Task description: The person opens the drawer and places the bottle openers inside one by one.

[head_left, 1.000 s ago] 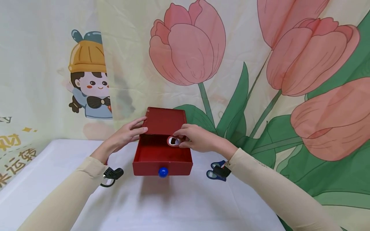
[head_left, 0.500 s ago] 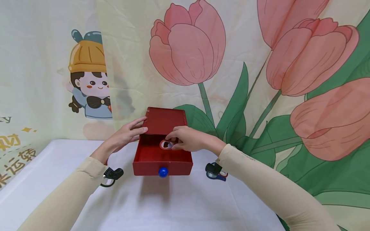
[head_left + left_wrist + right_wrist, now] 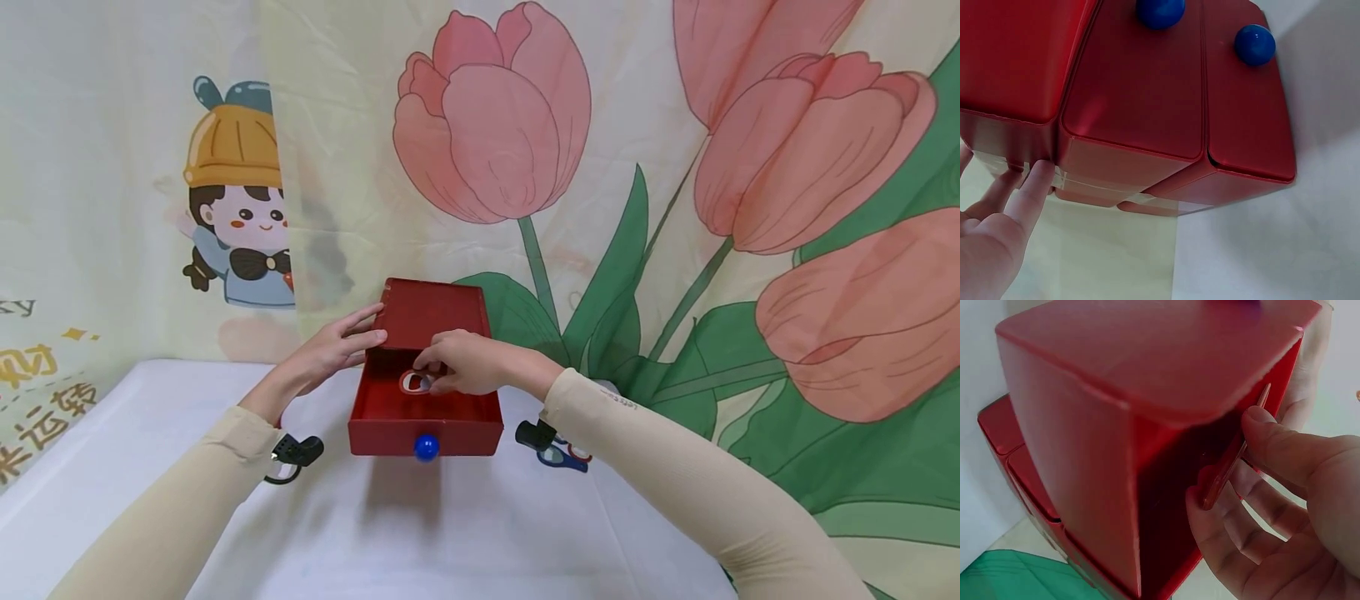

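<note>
A red drawer box [image 3: 431,310] stands on the table with its top drawer [image 3: 425,433], which has a blue knob, pulled out. My left hand [image 3: 327,354] rests its straight fingers against the box's left side; the left wrist view shows the fingers [image 3: 1032,187] touching that side near the back. My right hand [image 3: 471,362] is over the drawer's right part, pinching a small round mirror [image 3: 412,382] with a red rim. In the right wrist view the mirror [image 3: 1222,472] appears edge-on between thumb and fingers, at the drawer's opening.
To the right of the box lies a blue-handled item [image 3: 562,457], like scissors, partly hidden by the wrist camera [image 3: 536,435]. Further drawers [image 3: 1135,81] with blue knobs sit below the pulled-out one. Behind the white table [image 3: 465,533] hangs a tulip-printed cloth [image 3: 517,125].
My right hand has moved left and slightly down over the drawer with the mirror in its fingers. My left hand has stayed at the box's side.
</note>
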A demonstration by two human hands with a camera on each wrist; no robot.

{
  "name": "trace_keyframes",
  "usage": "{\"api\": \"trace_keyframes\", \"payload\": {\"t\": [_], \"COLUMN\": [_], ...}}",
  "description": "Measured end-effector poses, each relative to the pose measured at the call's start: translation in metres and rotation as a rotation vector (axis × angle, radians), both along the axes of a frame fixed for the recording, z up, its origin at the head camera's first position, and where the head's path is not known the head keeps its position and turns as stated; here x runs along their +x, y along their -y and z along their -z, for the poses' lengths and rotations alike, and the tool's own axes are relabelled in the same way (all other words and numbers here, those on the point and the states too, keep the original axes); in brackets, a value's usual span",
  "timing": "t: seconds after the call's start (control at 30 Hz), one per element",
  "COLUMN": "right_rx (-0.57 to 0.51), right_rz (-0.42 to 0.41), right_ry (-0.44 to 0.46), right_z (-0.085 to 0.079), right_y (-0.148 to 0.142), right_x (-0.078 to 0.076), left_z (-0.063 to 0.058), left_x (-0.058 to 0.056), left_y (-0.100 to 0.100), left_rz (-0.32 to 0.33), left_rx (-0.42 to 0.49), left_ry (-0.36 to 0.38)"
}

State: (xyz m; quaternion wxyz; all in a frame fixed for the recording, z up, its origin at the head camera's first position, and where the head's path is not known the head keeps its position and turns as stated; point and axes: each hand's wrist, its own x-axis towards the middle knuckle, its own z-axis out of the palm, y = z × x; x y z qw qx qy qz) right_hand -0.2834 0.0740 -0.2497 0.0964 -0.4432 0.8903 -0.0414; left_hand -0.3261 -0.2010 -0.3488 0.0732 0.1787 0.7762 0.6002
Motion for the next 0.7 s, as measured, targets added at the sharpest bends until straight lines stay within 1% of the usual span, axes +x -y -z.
{"api": "trace_keyframes", "payload": {"t": [0.17, 0.47, 0.7], "right_rx": [0.014, 0.021, 0.016], "right_rz": [0.002, 0.006, -0.028], "right_ry": [0.011, 0.025, 0.020], "right_z": [0.002, 0.014, 0.019], "right_y": [0.007, 0.018, 0.026], "right_x": [-0.001, -0.002, -0.002], "left_z": [0.000, 0.000, 0.000], "left_x": [0.000, -0.001, -0.002], "left_y": [0.000, 0.000, 0.001], "left_rz": [0.005, 0.017, 0.011], "left_rx": [0.001, 0.011, 0.010], "left_ry": [-0.006, -0.006, -0.011]}}
